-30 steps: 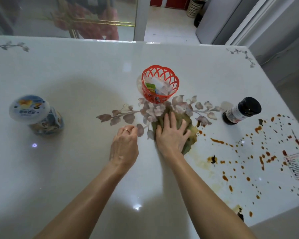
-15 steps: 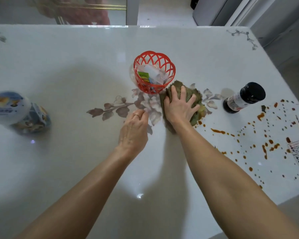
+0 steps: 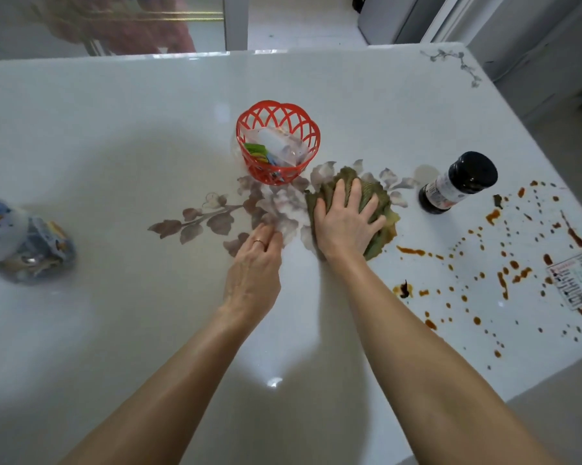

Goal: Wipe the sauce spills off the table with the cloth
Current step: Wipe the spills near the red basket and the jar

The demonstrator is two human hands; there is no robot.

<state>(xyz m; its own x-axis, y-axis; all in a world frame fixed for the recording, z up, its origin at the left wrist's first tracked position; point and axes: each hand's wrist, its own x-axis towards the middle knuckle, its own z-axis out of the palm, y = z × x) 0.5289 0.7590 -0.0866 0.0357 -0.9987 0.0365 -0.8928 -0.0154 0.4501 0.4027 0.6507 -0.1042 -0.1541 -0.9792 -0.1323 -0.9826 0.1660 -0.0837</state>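
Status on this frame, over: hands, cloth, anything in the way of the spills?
Right hand flat, pressing green cloth beside red basket. Left hand resting on table, holding nothing. Sauce spills unwiped to the right; dark bottle beside them.

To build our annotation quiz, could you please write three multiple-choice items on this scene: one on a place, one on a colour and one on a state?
1. Where does the bottle stand relative to the cloth?
A. to its left
B. to its right
C. under it

2. What colour is the basket?
A. blue
B. red
C. black

3. How is the right hand?
A. flat on the cloth
B. raised in the air
C. gripping the bottle

Answers:
1 B: it stands right of the cloth, near the sauce spills.
2 B: its lattice wall is red.
3 A: straight, spread fingers press the cloth.
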